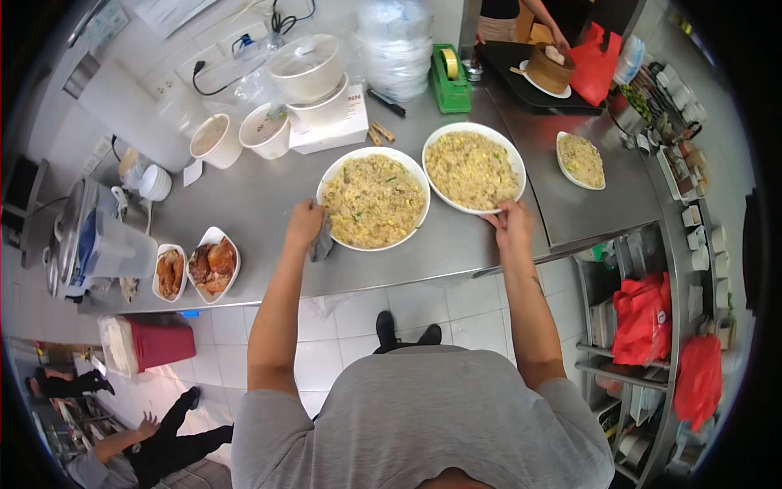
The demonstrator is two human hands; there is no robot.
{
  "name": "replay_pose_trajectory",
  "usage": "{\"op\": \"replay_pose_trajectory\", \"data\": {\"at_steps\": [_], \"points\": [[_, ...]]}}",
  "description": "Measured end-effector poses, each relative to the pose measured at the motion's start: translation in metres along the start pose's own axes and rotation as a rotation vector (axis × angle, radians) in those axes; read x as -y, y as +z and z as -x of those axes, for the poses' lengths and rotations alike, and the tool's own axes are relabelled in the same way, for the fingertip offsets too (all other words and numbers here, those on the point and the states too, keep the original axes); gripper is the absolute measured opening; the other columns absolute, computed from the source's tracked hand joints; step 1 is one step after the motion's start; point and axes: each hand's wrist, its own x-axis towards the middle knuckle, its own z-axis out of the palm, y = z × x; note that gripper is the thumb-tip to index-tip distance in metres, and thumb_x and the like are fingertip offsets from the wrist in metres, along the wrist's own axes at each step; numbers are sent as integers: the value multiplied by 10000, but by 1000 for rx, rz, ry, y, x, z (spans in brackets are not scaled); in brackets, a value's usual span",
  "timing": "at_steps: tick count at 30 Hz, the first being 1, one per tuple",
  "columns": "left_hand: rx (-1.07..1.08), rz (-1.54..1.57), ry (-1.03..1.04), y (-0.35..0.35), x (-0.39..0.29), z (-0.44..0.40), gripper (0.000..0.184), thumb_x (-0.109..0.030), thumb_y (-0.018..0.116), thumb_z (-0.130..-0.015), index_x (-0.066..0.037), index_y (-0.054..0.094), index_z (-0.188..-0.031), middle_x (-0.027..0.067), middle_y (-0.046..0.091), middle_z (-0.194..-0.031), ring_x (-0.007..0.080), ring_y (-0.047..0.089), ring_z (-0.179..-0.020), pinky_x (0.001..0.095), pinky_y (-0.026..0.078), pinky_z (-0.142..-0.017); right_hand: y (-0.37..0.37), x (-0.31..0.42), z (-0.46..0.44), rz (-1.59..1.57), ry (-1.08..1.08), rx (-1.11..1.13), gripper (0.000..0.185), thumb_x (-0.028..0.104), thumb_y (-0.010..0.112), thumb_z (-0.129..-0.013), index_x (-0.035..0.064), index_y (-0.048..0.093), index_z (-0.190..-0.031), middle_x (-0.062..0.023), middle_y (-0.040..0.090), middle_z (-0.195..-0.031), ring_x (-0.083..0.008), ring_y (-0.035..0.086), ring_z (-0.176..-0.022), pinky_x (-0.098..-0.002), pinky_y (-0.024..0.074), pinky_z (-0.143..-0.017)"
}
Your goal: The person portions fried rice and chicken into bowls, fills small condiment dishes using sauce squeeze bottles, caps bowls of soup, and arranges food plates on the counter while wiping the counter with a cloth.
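Observation:
Two large white plates of fried rice stand side by side on the steel counter. By the left plate (pixel 376 248), my left hand (pixel 305 223) is closed around a grey cloth (pixel 322 241), close against the rim. The fried rice (pixel 372 194) there is spread broadly with bits of egg and green. My right hand (pixel 513 225) grips the lower right edge of the right plate (pixel 442 199), thumb at the rim and fingers partly underneath. Whether that plate is lifted, I cannot tell. A smaller dish of fried rice (pixel 582 160) sits farther right.
Two dishes of browned meat (pixel 213 264) lie left on the counter (pixel 269 196). Behind are lidded tubs (pixel 265 130) and a green tape dispenser (pixel 451 88). A black tray (pixel 507 65) holds a bamboo steamer (pixel 547 73); another person's hand (pixel 560 38) is near it.

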Motion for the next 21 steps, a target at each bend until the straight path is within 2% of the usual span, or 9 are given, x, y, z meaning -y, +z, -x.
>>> {"op": "replay_pose_trajectory", "data": {"at_steps": [3, 7, 9, 10, 13, 14, 15, 18, 21], "points": [[-8, 273, -51, -11, 12, 7, 288, -212, 495, -825, 52, 603, -862, 208, 642, -829, 315, 626, -759, 382, 470, -695, 21, -35, -16, -26, -46, 84, 283, 11, 524, -792, -39, 508, -1070, -141, 584, -977, -221, 627, -834, -389, 583, -616], [-60, 968, -397, -11, 19, 50, 276, -218, 472, -853, 30, 591, -852, 134, 633, -797, 246, 625, -726, 353, 493, -674, 45, -45, 13, 184, 241, 124, 334, 238, 585, -883, -24, 522, -1081, -111, 594, -844, -158, 596, -670, -336, 557, -567], [11, 1182, -515, 2, 8, 88, 259, -190, 456, -842, 35, 575, -890, 146, 621, -798, 266, 615, -715, 378, 511, -679, 61, -42, 27, 379, 333, 346, 285, 224, 583, -881, -13, 536, -1030, -105, 594, -791, -147, 588, -632, -299, 522, -523], [46, 1173, -470, 20, 20, 97, 262, -178, 439, -838, 30, 566, -932, 153, 613, -818, 280, 611, -714, 402, 514, -677, 66, -43, 32, 479, 381, 455, 261, 218, 582, -879, -8, 544, -1004, -101, 595, -765, -141, 584, -613, -280, 505, -502], [232, 1249, -523, 56, -10, 126, 289, -167, 433, -858, 44, 562, -1007, 157, 619, -883, 273, 614, -769, 392, 508, -728, 76, -67, 16, 614, 142, 534, 193, 204, 586, -871, 18, 545, -903, -95, 599, -733, -132, 576, -586, -251, 454, -462], [260, 1298, -535, 62, -34, 133, 288, -168, 428, -874, 44, 562, -1015, 154, 621, -902, 269, 613, -801, 397, 509, -725, 79, -66, 18, 636, 147, 544, 184, 206, 590, -867, 29, 541, -872, -87, 599, -730, -128, 569, -579, -247, 441, -456], [307, 1277, -513, 71, -44, 134, 350, -183, 362, -899, 45, 512, -1119, 150, 618, -1008, 264, 605, -932, 384, 478, -847, 82, -63, 24, 658, 155, 550, 178, 207, 594, -862, 39, 536, -842, -80, 599, -726, -123, 561, -572, -244, 429, -451], [497, 1430, -456, 102, -56, 127, 342, -186, 363, -913, 33, 507, -1133, 135, 612, -1020, 252, 594, -951, 388, 470, -857, 80, -67, 40, 647, 188, 572, 195, 232, 609, -856, 61, 543, -788, -63, 590, -704, -111, 533, -543, -234, 407, -447], [363, 1500, -453, 105, -79, 118, 343, -186, 362, -919, 22, 498, -1154, 134, 600, -1046, 254, 585, -964, 398, 467, -867, 72, -62, 49, 660, 188, 531, 212, 253, 605, -867, 79, 557, -756, -56, 603, -685, -96, 504, -526, -224, 387, -476]]}}
